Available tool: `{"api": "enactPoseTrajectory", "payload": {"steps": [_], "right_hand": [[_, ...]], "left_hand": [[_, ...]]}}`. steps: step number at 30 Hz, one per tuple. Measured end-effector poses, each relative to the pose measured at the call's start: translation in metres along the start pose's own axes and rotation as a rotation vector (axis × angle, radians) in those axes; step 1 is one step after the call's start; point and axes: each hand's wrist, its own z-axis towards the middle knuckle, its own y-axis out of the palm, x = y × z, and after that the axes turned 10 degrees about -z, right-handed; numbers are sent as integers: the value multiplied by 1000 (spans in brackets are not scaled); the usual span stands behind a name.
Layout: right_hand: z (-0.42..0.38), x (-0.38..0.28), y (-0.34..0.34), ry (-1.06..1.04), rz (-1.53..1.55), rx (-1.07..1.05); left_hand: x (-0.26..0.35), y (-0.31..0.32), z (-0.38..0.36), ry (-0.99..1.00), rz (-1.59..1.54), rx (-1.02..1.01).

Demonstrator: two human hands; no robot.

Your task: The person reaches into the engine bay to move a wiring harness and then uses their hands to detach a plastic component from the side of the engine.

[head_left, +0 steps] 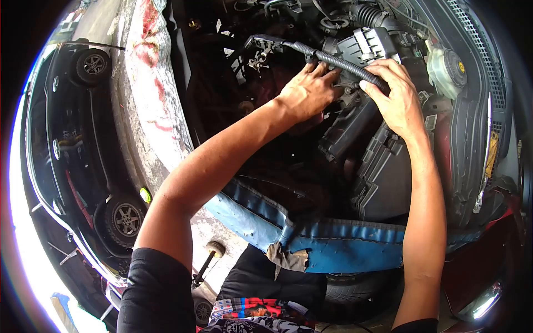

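A black corrugated wiring conduit (338,62) runs across the open engine bay. My right hand (398,100) is closed around its right end, thumb on the near side and fingers over the far side. Just below the conduit, my left hand (311,93) reaches down among the engine parts with its fingers bent. Its fingertips are hidden, and I cannot make out what they grip. Beyond the hands sits a grey-white ribbed box (369,44). A loose bracket with connectors (260,58) hangs near the conduit's left end.
A brake fluid reservoir (446,69) with a yellow-marked cap stands at the right. Nearer me is a black fuse box cover (383,172). A torn blue fender cover (344,247) drapes the near edge. A silver wrench (478,201) lies at the right. A dark vehicle (72,139) is parked left.
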Motion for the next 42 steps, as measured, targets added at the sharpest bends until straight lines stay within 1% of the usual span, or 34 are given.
{"api": "enactPoseTrajectory", "payload": {"steps": [1,2,5,6,9,10,13,15,17,18,21,22,25,27,30,33,34,35,37,40,42], "right_hand": [[0,1,0,-3,3,1],[1,1,1,-4,5,5],[-1,0,0,11,18,9],[-1,0,-1,16,22,4],[-1,-1,-2,31,23,-15],[-1,0,0,23,23,-4],[-3,3,1,11,14,15],[-2,2,0,7,11,6],[-1,1,1,16,24,9],[-1,1,1,17,26,7],[-1,1,0,16,26,5],[-1,0,0,17,26,7],[-1,-1,-1,25,25,7],[0,0,0,10,25,9],[1,1,-2,7,13,1],[0,-1,-2,13,18,-16],[0,-1,-2,9,19,-15],[2,-1,-2,5,18,-9],[1,0,-2,5,15,-7],[2,-1,-3,12,29,-8],[1,-2,-4,13,32,0]], "left_hand": [[-1,3,-5,45,57,57],[-3,6,-7,38,-70,32],[-6,6,-8,165,-447,191],[-7,6,-6,129,-459,123],[-22,24,-4,185,-461,184],[-20,23,-4,149,-638,175],[-8,17,-4,-39,-968,117],[-4,4,-2,-270,-1403,16],[-10,9,6,-285,-1700,72],[-12,12,7,-258,-1789,53],[-15,12,8,-522,-1854,39],[-15,15,8,-564,-1884,78],[-17,18,14,-566,-1694,90],[-11,16,20,-429,-1351,69],[-3,22,19,-150,-333,48],[6,7,10,-2,-49,54],[9,7,7,-7,1,36],[7,13,3,54,33,118],[5,16,-1,92,-48,234],[-3,15,3,35,-365,160],[-6,12,6,80,-437,69]]}}
